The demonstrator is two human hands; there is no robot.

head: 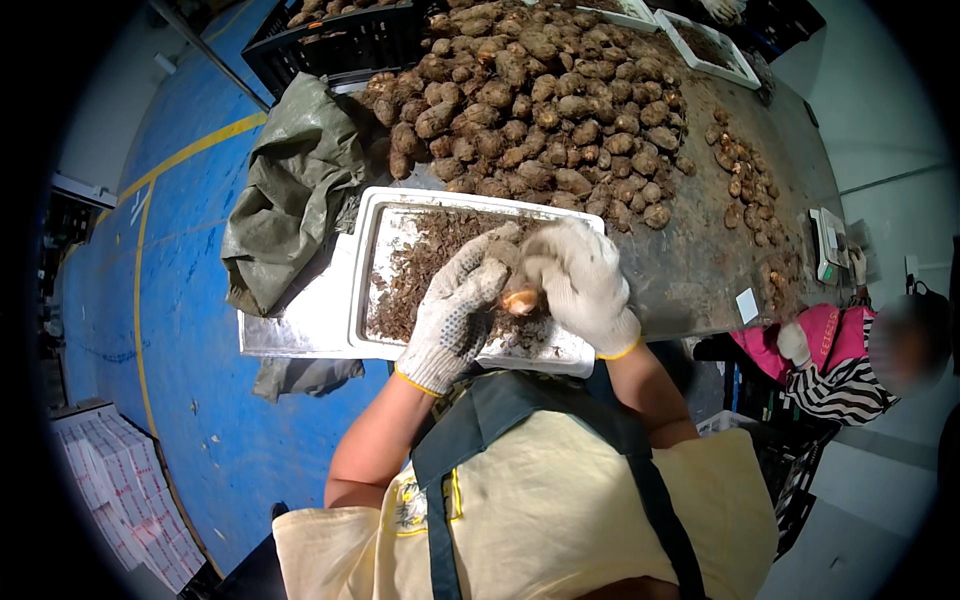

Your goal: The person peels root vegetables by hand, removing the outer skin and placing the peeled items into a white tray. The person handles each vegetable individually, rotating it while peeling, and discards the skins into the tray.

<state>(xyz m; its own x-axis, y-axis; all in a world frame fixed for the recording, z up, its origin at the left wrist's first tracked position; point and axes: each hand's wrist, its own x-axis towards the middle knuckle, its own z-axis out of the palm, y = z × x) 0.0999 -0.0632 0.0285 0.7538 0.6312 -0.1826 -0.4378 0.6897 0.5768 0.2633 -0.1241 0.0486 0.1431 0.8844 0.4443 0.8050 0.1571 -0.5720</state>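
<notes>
A small hairy taro corm (517, 289) is held above a white foam tray (358, 277), its pale, orange-tinged end facing me. My left hand (457, 307), in a white knitted glove with grey dots, pinches it between thumb and fingers. On its other side, my gloved right hand (585, 277) curls its fingers against the fibrous skin; motion blurs the fingertips and partly hides the corm. Brown shreds of fibre and skin (405, 292) cover much of the tray's floor. Directly behind the tray rises a large heap of unpeeled-looking taro corms (540, 112).
Left of the tray lies a crumpled grey-green woven sack (296, 187); behind it stands a black plastic crate (337, 45). A smaller corm group (746, 180) and a scale (827, 244) are at the right on the metal table (682, 285). A co-worker in a pink apron (821, 337) is nearby.
</notes>
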